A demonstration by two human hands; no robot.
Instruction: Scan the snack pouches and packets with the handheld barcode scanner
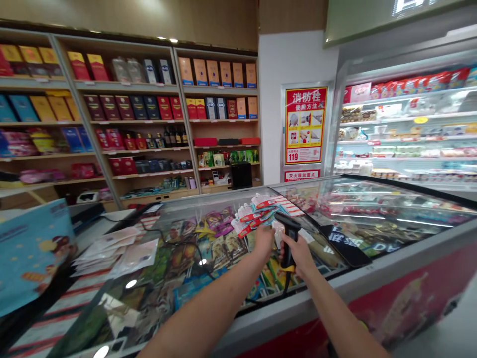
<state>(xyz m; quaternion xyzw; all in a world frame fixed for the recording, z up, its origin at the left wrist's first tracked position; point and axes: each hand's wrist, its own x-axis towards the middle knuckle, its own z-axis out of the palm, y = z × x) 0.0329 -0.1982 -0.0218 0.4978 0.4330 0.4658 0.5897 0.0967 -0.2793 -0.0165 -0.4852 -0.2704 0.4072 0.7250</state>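
My right hand (pixel 298 252) is wrapped around the grip of a black and yellow barcode scanner (pixel 292 226), its cable hanging below. Beside it, my left hand (pixel 264 240) pinches a small pale, clear-looking packet (pixel 278 232) close to the scanner; its contents are too small to make out. Just beyond my hands, a pile of red, white and blue packets (pixel 250 219) lies on the glass top of a chest freezer (pixel 261 312). A white card or packet (pixel 306 236) lies to the right of the scanner.
Flat clear packets (pixel 134 256) are stacked on the left of the glass, near a blue printed bag (pixel 35 253). A black cable (pixel 186 243) crosses the lid. Shelves of boxes (pixel 136 107) stand behind, with a lit refrigerated display (pixel 410 134) at right.
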